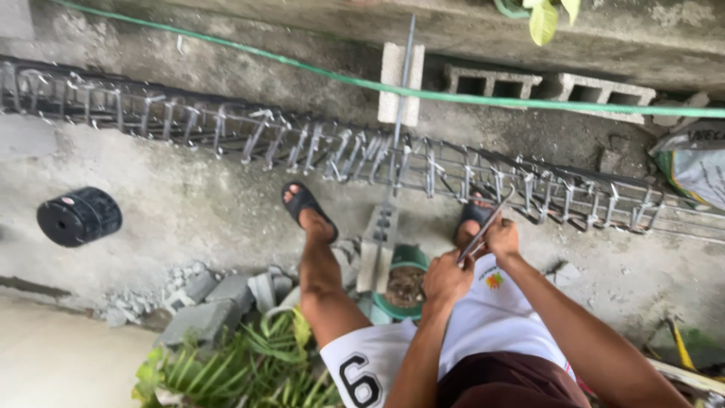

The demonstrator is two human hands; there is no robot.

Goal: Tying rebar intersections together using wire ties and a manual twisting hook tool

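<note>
A thin, grey metal rod (483, 227), bent into a hook at its upper end, slants up and to the right. Its lower end lies in the left hand (447, 278); the right hand (501, 237) grips it higher up, just before the rebar cage (317, 147).

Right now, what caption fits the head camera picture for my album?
A seated person's two hands, left hand and right hand, hold a thin metal rod above a long rebar cage on concrete.

Sack: you had a grey-white woven bag (696, 162) with green trim slumped at the ground's right edge, beyond the steel cage.
Label: a small pale sticker (68, 202) sat on the black roll at the ground's left edge.
</note>
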